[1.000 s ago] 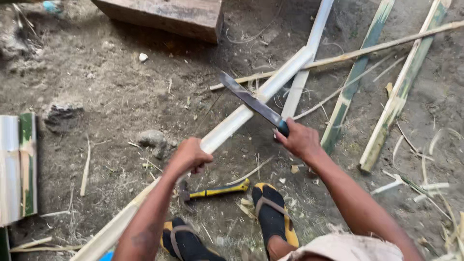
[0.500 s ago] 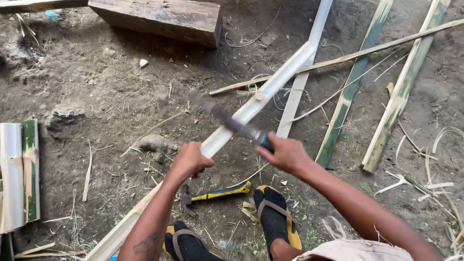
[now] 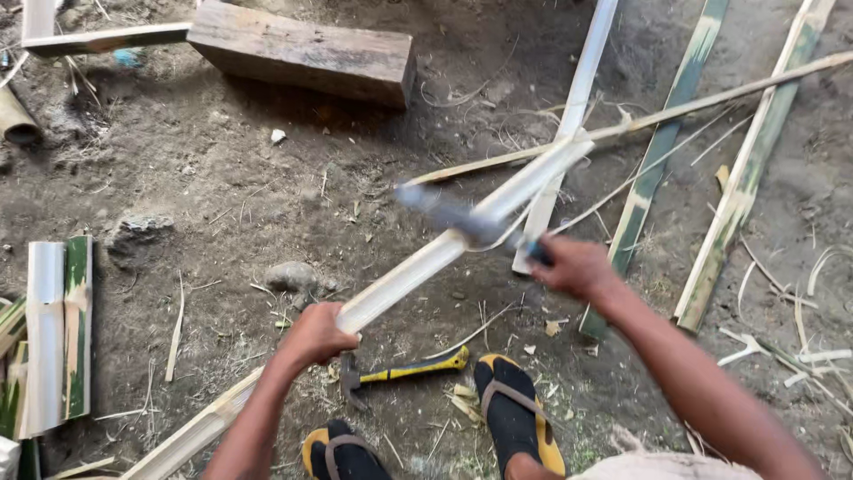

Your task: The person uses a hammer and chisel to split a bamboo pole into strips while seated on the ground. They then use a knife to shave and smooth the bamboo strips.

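Note:
My left hand [image 3: 315, 336] grips a long pale split bamboo strip [image 3: 418, 267] that runs from the lower left up to the middle right. My right hand [image 3: 576, 265] holds a dark-bladed machete [image 3: 453, 216] by its handle; the blade is blurred with motion and lies against the strip just above the middle. A thin shaving curls off beside the blade. My two feet in black and yellow sandals [image 3: 520, 413] stand on the dirt below the strip.
A claw hammer [image 3: 404, 372] with a yellow and black handle lies by my feet. A thick wooden block [image 3: 302, 55] sits at the top. Green and pale bamboo slats [image 3: 657, 151] lie at the right, cut pieces [image 3: 55, 333] at the left. A stone [image 3: 293, 276] rests mid-ground.
The machete has swung down and leftward from a raised position onto the bamboo strip. My right hand moved with it. The left hand keeps its grip on the strip.

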